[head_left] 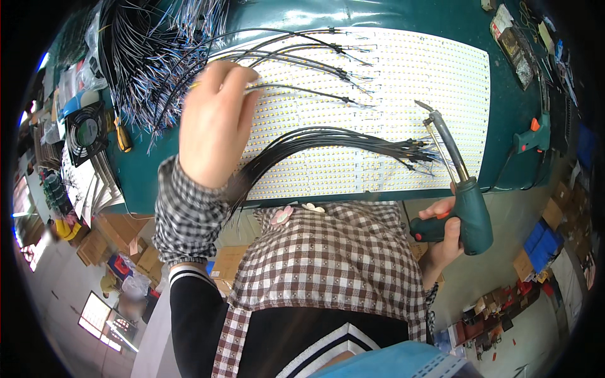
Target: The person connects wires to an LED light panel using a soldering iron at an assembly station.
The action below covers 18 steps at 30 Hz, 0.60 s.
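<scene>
A white LED panel (pixel 435 69), covered in rows of small yellow chips, lies on the green work surface. My left hand (pixel 214 126) is over its left part, fingers curled down on a black cable (pixel 302 91) whose stripped end points right across the panel. Several similar cables (pixel 296 53) lie just beyond that hand. A thick bundle of black cables (pixel 328 137) arches over the near half, thin coloured wires fanning out at its right end. At the panel's right edge, my right hand (pixel 444 242) grips a green soldering gun (pixel 474 211), its bent tip raised above the panel.
A large heap of black cables with loose wire ends (pixel 145 69) is at the far left. Near it are a yellow-handled screwdriver (pixel 123 138) and a black fan (pixel 85 133). Another green soldering gun (pixel 534 135) rests at the right. Cardboard boxes (pixel 94 246) stand on the floor.
</scene>
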Available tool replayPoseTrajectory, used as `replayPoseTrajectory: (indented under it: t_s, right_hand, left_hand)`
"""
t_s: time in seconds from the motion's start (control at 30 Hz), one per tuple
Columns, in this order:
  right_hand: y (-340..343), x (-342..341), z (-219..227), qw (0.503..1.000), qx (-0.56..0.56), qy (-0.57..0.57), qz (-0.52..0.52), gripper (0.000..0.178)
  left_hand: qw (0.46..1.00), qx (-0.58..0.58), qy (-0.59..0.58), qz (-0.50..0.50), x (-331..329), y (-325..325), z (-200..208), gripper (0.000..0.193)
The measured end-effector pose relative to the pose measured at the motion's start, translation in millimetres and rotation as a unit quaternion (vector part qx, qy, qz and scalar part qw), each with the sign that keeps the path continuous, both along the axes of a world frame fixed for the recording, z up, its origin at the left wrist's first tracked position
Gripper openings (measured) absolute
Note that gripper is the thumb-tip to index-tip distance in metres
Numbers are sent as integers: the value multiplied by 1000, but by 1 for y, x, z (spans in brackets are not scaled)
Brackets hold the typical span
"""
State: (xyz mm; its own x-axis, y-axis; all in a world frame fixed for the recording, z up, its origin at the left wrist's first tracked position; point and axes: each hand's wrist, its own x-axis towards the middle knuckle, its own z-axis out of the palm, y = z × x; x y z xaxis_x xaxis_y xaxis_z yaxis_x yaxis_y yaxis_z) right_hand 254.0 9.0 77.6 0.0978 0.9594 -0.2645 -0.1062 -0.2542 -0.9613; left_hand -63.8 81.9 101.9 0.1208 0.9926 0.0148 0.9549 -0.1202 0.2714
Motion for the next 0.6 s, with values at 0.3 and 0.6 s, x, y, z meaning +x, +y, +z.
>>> replayPoseTrajectory:
  t_s: [0.3, 0.6]
  right_hand:
    - [0, 13, -7, 995, 75, -14, 63, 59]
    - [4, 19, -12, 995, 98, 4, 36, 57]
  left_hand:
    - [953, -108, -212, -186, 64, -3, -33, 17]
    - [965, -57, -241, -89, 55, -17, -13, 8]
